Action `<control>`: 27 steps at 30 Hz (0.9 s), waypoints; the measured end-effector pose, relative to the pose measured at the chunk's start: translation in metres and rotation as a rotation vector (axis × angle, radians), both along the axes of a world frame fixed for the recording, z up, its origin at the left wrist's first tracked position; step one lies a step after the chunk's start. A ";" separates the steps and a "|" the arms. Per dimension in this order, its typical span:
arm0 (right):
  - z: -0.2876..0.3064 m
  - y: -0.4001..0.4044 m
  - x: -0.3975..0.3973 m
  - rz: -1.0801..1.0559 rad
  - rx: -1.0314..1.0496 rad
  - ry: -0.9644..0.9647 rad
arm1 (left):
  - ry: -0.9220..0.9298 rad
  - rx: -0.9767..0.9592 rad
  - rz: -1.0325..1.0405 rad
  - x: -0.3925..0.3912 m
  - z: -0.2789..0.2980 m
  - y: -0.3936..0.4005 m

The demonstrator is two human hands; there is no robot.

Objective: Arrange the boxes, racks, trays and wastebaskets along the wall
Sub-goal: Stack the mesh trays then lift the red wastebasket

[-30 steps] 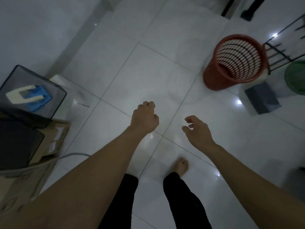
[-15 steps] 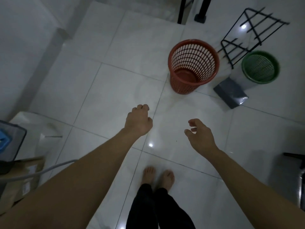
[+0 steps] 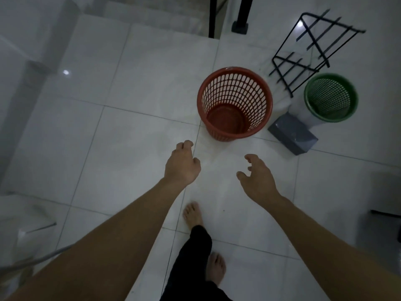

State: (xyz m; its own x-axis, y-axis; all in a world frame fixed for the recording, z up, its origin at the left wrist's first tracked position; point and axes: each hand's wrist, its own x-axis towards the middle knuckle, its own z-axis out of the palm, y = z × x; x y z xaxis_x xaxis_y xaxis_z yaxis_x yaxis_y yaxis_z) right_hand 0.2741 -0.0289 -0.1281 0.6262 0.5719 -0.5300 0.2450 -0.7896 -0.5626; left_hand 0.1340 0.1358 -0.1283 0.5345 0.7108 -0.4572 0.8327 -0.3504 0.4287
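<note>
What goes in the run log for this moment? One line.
left hand: empty | right hand: empty | red wastebasket: upright ahead, untouched

You look down on glossy white tile floor (image 3: 134, 153), large square tiles, thin dark grout lines. Dim, bluish light; small bright ceiling-light reflection (image 3: 65, 72) on tile at left. White wall (image 3: 23, 35) runs along left side. Two black posts (image 3: 240, 16) at top centre, one on square foot. Pale step or ledge (image 3: 156, 16) beyond tiles at top, blurred.
</note>
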 end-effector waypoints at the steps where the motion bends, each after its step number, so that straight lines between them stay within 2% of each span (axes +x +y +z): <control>1: -0.005 0.010 0.010 -0.005 -0.003 -0.003 | -0.009 -0.013 0.015 0.010 -0.006 0.010; 7: -0.044 0.056 0.066 -0.104 -0.064 -0.042 | -0.074 -0.045 0.107 0.069 -0.044 0.057; 13: -0.090 0.094 0.121 -0.076 0.053 -0.124 | -0.153 -0.077 0.160 0.124 -0.084 0.084; 17: -0.113 0.128 0.169 -0.078 -0.026 -0.200 | -0.207 -0.084 0.202 0.160 -0.111 0.108; 23: -0.142 0.166 0.225 -0.005 -0.099 -0.266 | -0.088 -0.180 0.440 0.204 -0.135 0.135; 27: -0.151 0.180 0.254 -0.025 -0.196 -0.173 | -0.057 -0.237 0.441 0.211 -0.146 0.140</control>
State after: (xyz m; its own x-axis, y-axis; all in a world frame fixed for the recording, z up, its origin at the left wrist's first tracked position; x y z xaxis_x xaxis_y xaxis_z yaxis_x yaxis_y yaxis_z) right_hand 0.5276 0.1513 -0.2793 0.7295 0.4522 -0.5132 0.3034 -0.8864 -0.3497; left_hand 0.3446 0.2762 -0.2747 0.2353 0.7550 -0.6120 0.8525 0.1420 0.5030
